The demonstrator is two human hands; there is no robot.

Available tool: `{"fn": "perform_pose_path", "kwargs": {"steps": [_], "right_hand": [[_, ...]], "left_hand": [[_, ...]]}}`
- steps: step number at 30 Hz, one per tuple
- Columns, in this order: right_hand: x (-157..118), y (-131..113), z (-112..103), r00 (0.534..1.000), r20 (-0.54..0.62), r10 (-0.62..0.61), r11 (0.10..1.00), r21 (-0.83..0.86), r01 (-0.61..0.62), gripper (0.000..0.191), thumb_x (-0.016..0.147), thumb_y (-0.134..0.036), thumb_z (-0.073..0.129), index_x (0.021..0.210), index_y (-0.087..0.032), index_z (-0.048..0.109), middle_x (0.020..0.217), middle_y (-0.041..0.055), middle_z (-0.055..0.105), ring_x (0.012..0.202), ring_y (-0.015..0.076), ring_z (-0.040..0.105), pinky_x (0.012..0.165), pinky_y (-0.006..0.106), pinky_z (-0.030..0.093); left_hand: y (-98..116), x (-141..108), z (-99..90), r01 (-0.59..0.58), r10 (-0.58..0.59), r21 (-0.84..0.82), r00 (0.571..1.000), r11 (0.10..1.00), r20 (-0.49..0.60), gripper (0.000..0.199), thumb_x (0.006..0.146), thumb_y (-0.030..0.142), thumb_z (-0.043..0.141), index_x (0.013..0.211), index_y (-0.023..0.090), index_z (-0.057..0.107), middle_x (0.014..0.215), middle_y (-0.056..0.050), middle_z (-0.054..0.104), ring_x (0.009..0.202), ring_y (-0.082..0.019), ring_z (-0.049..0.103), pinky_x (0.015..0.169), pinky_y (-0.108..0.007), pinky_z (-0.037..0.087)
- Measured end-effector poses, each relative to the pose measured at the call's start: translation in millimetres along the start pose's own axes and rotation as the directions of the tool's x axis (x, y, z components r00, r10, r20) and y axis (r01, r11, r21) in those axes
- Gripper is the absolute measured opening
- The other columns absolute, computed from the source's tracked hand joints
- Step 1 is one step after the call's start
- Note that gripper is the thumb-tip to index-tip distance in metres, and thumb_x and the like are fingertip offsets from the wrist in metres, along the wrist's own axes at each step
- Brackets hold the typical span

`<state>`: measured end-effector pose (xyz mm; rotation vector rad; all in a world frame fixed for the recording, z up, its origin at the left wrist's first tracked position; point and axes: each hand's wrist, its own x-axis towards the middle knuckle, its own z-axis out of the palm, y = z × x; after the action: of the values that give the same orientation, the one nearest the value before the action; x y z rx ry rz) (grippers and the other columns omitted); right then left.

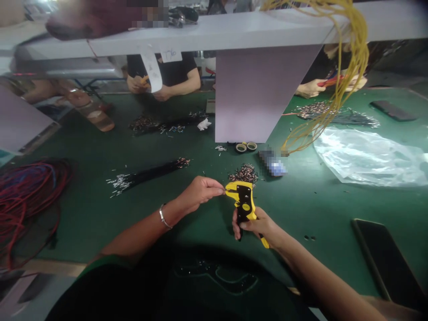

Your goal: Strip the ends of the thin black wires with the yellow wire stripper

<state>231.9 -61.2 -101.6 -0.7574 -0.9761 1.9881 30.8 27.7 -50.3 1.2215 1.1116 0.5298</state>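
My right hand (pixel 257 225) is wrapped round the handles of a yellow and black wire stripper (pixel 246 201), whose jaws point left. At the mouth of those jaws, my left hand (pixel 205 191) pinches a thin wire between thumb and forefinger; very little of the wire shows. Just behind the tool lies a pile of short cut bits with coppery ends (pixel 245 173). Left of it, a bundle of black wires (pixel 150 174) rests on the green table (pixel 133 227), silvery ends to the left and coppery ends to the right.
Red and blue cable coils (pixel 30 200) lie at the left. Tape rolls (pixel 241 147) sit by a pale upright panel (pixel 257 98). Yellow wires (pixel 347 84) hang from the shelf (pixel 207 38). A clear plastic bag (pixel 368 156) and dark phone (pixel 384 258) lie right. Co-workers' hands are across the table.
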Motion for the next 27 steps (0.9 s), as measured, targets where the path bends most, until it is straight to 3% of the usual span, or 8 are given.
{"fn": "perform_pose_path", "kwargs": {"steps": [21,27], "right_hand": [[0.0,11.5,2.8,1.0,-0.015,0.017,0.993,0.115,-0.015,0.019,0.072,-0.023,0.074,0.079,-0.014,0.059,0.054,-0.0014,0.058,0.046,0.0144,0.055,0.048,0.032,0.049],[-0.2,11.6,5.3,1.0,-0.026,0.003,0.997,0.081,-0.001,0.02,0.073,-0.024,0.073,0.077,-0.014,0.057,0.053,-0.0021,0.056,0.044,0.0131,0.052,0.046,0.031,0.048]], "left_hand": [[0.0,0.7,2.0,0.028,-0.028,-0.011,1.0,1.0,-0.008,0.012,0.063,0.024,0.069,0.07,0.014,0.07,0.044,0.005,0.047,0.037,-0.003,0.025,0.04,-0.025,0.01],[-3.0,3.5,2.3,0.032,-0.032,-0.017,0.999,0.999,-0.013,0.011,0.064,0.023,0.069,0.07,0.014,0.07,0.047,0.004,0.05,0.037,-0.002,0.025,0.04,-0.025,0.01]]}}
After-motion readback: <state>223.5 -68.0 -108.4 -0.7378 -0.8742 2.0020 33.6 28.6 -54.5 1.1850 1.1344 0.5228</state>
